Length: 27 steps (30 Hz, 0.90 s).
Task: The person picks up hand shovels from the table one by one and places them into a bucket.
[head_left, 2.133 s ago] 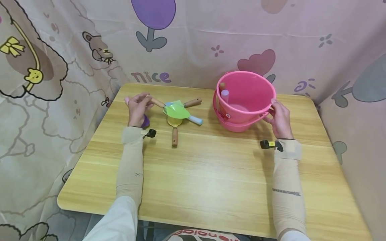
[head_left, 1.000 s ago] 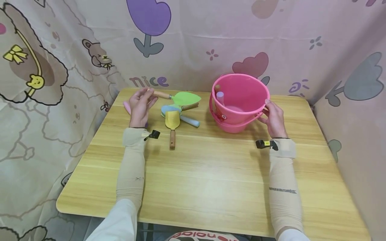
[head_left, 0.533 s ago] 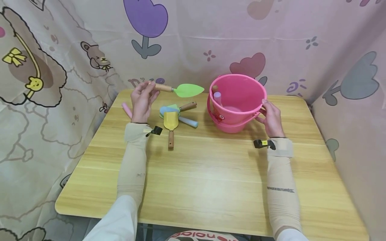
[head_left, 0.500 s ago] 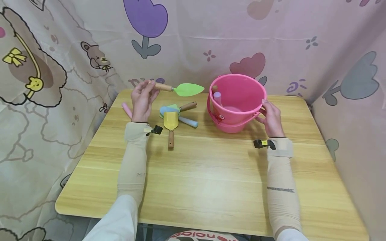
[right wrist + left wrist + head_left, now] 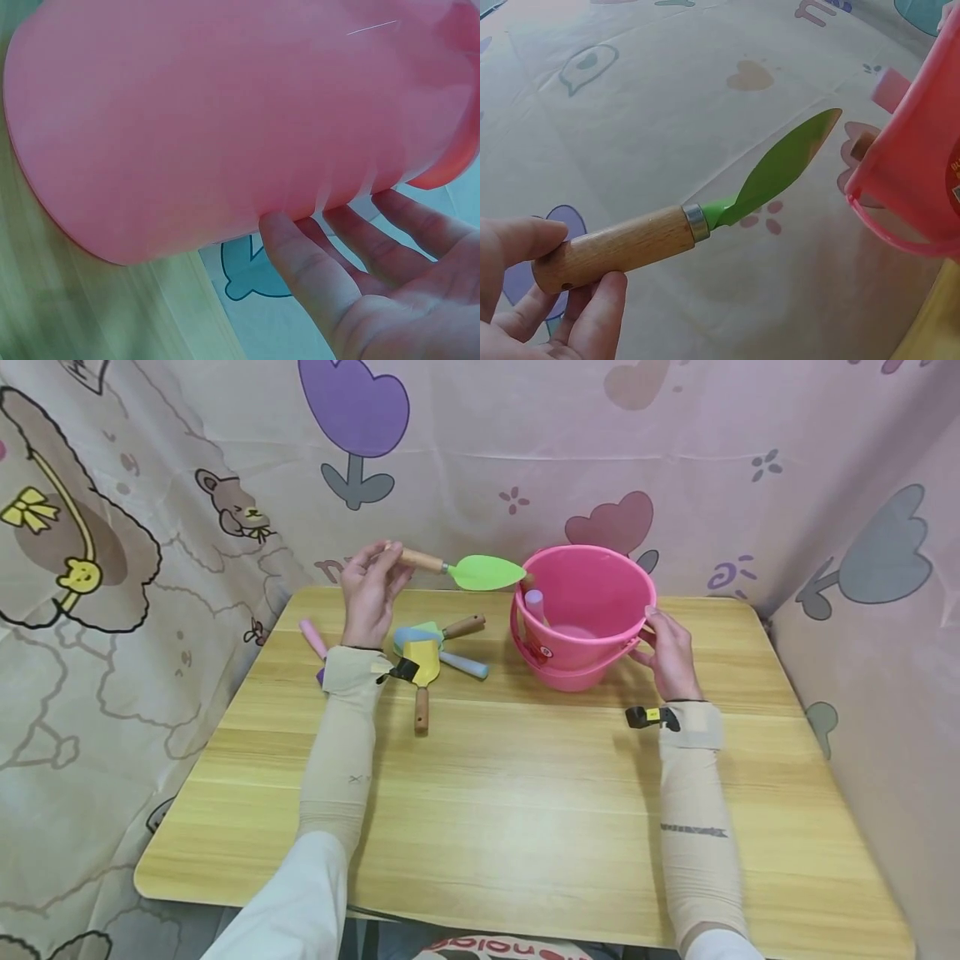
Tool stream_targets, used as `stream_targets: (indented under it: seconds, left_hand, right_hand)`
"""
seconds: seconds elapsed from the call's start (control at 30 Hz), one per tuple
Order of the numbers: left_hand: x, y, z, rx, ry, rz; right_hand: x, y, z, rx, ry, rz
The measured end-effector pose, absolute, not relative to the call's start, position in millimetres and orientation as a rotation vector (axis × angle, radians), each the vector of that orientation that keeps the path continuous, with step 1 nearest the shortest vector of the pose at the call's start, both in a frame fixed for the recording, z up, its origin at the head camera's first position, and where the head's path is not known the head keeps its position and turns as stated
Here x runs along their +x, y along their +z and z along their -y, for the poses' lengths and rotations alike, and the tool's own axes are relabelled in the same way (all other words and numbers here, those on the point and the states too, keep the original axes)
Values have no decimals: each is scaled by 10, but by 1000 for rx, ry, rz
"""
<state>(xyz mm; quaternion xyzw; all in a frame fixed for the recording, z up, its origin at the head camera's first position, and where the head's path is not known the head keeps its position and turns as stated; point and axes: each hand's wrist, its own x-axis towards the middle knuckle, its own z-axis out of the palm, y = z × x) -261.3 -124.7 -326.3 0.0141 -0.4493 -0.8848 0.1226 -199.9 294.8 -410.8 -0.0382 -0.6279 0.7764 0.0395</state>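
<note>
Green trowel [image 5: 474,572], pinched by left hand [image 5: 369,597], has advanced toward 2 o'clock, nearing bucket [image 5: 581,657] touched by right hand's [image 5: 672,653] extended fingers.

beige sleeves [image 5: 333,785] with grey markings [image 5: 693,832] cover both forearms, white sleeves [image 5: 288,893] nearer the body. black cameras [image 5: 406,669] sit at the wrists, the right one bearing a yellow label [image 5: 653,714].

One table [image 5: 510,827], one bucket [image 5: 573,653], two handles [image 5: 535,602] inside, five tools [image 5: 487,573] outside
</note>
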Motion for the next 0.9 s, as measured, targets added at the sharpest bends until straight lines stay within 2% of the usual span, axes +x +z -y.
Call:
stream_targets:
  seconds: [0.6,0.9]
  left_hand:
    - [-2828,-3153,824,40,-2579,1441]
    - [-2889,-3091,611,-47,-2545,1527]
  right_hand:
    - [-2002,-4098,-2944,-135,2369,1952]
    - [-2014,-4106,-2954,-136,2347,1962]
